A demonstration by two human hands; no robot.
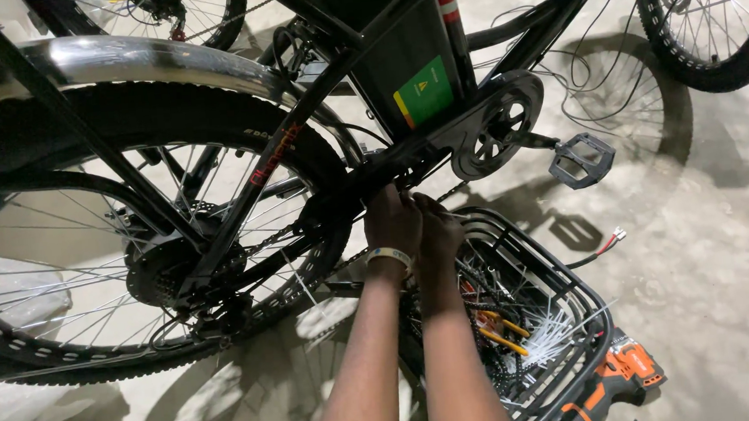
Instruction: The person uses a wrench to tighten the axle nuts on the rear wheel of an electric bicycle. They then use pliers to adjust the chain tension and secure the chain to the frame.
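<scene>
Both hands are up at the black tubular chainstay (364, 180) of a black-framed bicycle, w/ fingers curled in tight. The left hand (391, 222), a pale band on its wrist, pinches at the underside of the tube; the right hand (438, 232) sits just beside it, touching it, fingertips bent onto the same spot. Both are nearly closed, but what they pinch is too small & dark to tell.

Just right of the hands & slightly above: a round black chain guard w/ cut-out holes (499, 127), then a flat black cage pedal (582, 161) farther right. Above the hands, a boxy black battery case w/ a green & yellow sticker (414, 80). Left of the hands: a big knobby rubber rear tyre (121, 109) w/ thin metal spokes, a dark hub (168, 269) at centre, and a shiny curved metal mudguard (162, 63) over it.

Below the right wrist, a black wire-rod basket (565, 289) lies on the rough pale concrete floor (710, 240). Inside: a bundle of white cable ties (550, 334), yellow-handled pliers (502, 333), and dark tangled parts I can't make out. Just past the basket's lower right corner, an orange & black cordless drill (619, 378). A loose cable w/ red & white ends (604, 245) lies right of the basket.
</scene>
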